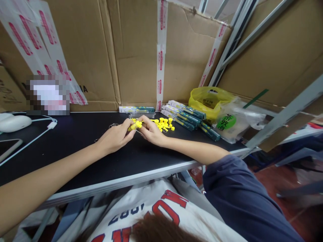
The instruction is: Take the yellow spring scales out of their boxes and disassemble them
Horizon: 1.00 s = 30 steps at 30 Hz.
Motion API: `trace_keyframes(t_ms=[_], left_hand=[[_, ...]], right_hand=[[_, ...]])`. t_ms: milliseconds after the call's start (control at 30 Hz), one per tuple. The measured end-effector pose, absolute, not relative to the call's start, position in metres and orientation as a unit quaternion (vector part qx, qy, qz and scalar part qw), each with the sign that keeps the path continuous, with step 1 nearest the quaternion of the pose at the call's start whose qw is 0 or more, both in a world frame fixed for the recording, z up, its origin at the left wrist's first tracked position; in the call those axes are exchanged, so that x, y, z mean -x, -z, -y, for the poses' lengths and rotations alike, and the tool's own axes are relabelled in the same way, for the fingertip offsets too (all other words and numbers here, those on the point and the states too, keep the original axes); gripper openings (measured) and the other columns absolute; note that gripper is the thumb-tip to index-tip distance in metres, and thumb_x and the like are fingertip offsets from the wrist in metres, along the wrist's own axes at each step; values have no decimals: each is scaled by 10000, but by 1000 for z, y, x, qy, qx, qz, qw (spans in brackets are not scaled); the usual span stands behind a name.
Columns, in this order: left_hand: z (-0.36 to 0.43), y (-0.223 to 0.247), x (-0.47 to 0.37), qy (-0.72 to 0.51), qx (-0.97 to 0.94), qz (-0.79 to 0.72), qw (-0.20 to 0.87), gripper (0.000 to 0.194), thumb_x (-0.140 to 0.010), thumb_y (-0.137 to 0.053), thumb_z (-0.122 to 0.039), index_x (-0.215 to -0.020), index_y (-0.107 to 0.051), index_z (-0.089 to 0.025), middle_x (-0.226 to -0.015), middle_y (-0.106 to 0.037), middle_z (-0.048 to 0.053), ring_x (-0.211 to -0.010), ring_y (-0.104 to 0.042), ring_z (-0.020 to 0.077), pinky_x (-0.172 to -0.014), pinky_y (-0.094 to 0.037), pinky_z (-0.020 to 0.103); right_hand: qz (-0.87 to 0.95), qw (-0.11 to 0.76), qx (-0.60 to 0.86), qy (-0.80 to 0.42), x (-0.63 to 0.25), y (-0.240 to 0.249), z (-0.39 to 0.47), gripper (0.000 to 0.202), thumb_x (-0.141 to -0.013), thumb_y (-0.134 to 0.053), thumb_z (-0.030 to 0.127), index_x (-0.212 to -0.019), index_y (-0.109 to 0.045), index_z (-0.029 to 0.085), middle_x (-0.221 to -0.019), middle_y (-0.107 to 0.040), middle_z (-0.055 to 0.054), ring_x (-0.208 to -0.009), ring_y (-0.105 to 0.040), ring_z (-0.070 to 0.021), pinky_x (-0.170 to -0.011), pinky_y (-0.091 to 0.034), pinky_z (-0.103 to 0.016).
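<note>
Over the middle of the black table, my left hand is closed around a small yellow plastic part. My right hand meets it from the right, its thumb and fingers pinched together at the part's right end; whatever they pinch is too small to make out. Just behind and right of my right hand lies a pile of small yellow pieces. Clear thin tubes lie behind my hands. A thin coiled wire rests beyond my left hand.
Green-and-white boxes are stacked at the back right, beside a yellow bag and a clear plastic bag. On the left are a white rounded device, a cable and a phone. Cardboard stands behind the table.
</note>
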State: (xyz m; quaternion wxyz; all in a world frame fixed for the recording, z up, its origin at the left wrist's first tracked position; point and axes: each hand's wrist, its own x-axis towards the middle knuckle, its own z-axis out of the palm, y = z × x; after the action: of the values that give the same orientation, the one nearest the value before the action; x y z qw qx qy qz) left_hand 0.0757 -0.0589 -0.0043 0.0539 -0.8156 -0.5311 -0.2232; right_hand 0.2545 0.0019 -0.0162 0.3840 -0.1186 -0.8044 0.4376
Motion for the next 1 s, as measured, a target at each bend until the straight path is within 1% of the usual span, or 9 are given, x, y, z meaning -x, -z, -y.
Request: trace_keyframes(t_ms=[133, 233, 333, 433, 567, 800, 867, 1000], left_hand=[[59, 4, -77, 211, 810, 542, 69, 269, -927, -261, -430, -1002, -386, -204, -780, -617, 45, -688, -646, 260, -556, -381, 291], [58, 6, -76, 192, 816, 539, 84, 292, -938, -247, -417, -1039, -415, -199, -761, -637, 51, -691, -650, 261, -551, -378, 286], [56, 9, -74, 171, 826, 528, 99, 331, -948, -246, -396, -1123, -436, -189, -793, -664, 65, -715, -661, 251, -574, -398, 276], [54, 11, -72, 156, 828, 528, 104, 363, -954, -254, -389, -1167, -456, -175, -812, -678, 75, -729, -668, 249, -585, -415, 270], [53, 11, -70, 126, 837, 525, 85, 378, -954, -279, -398, -1183, -479, -174, -808, -685, 71, -716, -669, 245, -580, -420, 264], [50, 6, -66, 115, 852, 509, 43, 462, -967, -247, -439, -1319, -410, -186, -824, -681, 53, -757, -669, 239, -615, -419, 263], [48, 7, -64, 121, 855, 504, 37, 471, -965, -236, -458, -1314, -412, -195, -842, -678, 51, -764, -663, 235, -617, -417, 265], [46, 8, -62, 127, 860, 493, 18, 457, -960, -233, -482, -1244, -445, -194, -853, -668, 50, -744, -646, 225, -623, -408, 268]], right_hand=[[820, 383, 130, -405, -254, 19, -5, 192, -953, -459, 379, -957, -426, 190, -572, -340, 92, -449, -312, -54, -423, -255, -168], [812, 362, 141, -436, -252, 22, -7, 275, -937, -466, 465, -948, -419, 193, -551, -356, 102, -405, -318, -42, -393, -261, -160], [799, 321, 145, -487, -251, 26, -11, 380, -898, -466, 575, -955, -399, 206, -483, -343, 130, -323, -316, -38, -336, -252, -153], [793, 293, 137, -516, -252, 26, -17, 447, -857, -482, 633, -973, -391, 211, -427, -335, 152, -271, -308, -42, -300, -255, -150], [813, 247, 129, -512, -257, 23, -23, 444, -859, -495, 619, -979, -413, 199, -394, -345, 154, -258, -323, -43, -287, -270, -144], [828, 221, 113, -503, -262, 20, -27, 405, -881, -495, 580, -980, -409, 196, -424, -375, 146, -267, -336, -37, -280, -267, -133], [829, 219, 109, -503, -262, 20, -27, 402, -885, -493, 574, -985, -408, 195, -430, -378, 145, -267, -331, -39, -277, -272, -135], [831, 211, 107, -504, -262, 20, -28, 399, -883, -498, 573, -977, -406, 195, -434, -362, 146, -270, -312, -36, -277, -278, -137]])
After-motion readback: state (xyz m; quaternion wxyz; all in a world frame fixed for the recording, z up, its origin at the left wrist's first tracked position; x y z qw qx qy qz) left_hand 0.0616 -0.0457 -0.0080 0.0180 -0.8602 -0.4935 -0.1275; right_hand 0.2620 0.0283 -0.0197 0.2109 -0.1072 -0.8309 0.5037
